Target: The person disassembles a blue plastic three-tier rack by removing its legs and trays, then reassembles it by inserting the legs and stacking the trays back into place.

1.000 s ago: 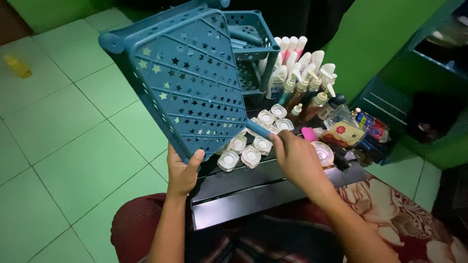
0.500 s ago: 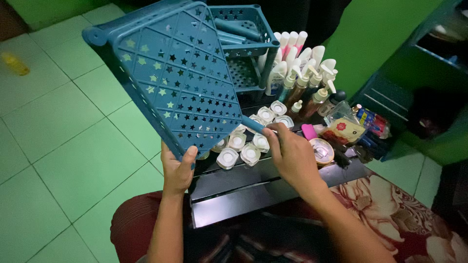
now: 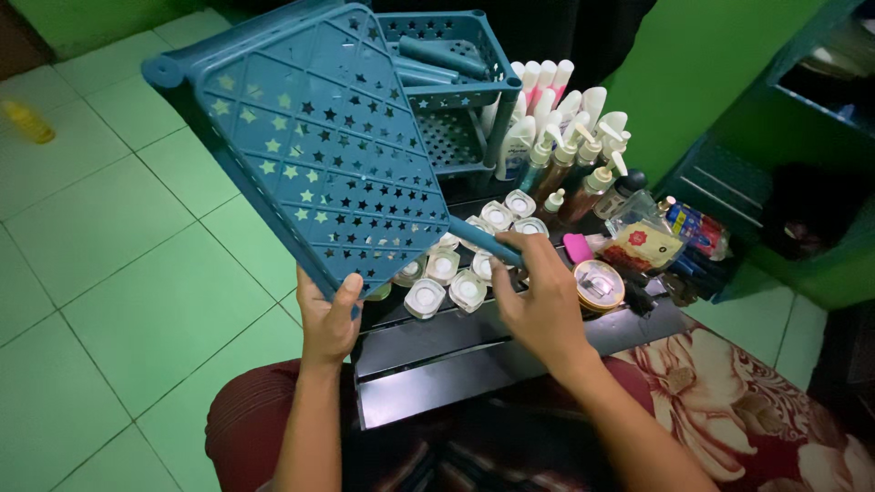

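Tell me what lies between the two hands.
In the head view, small white square-lidded jars on the dark tray lie between the left hand and right hand, beneath the blue star-cut shelf panel.

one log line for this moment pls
left hand: holds teal star-perforated plastic shelf tray | right hand: grips teal plastic leg tube at tray corner

I see a dark low table (image 3: 510, 360) on green floor tiles (image 3: 109, 237). On it: small clear jars (image 3: 460, 273) in rows, pump bottles (image 3: 570, 173) and tubes (image 3: 547, 87) behind, a round compact (image 3: 597, 284), and a blue rack (image 3: 465, 100).
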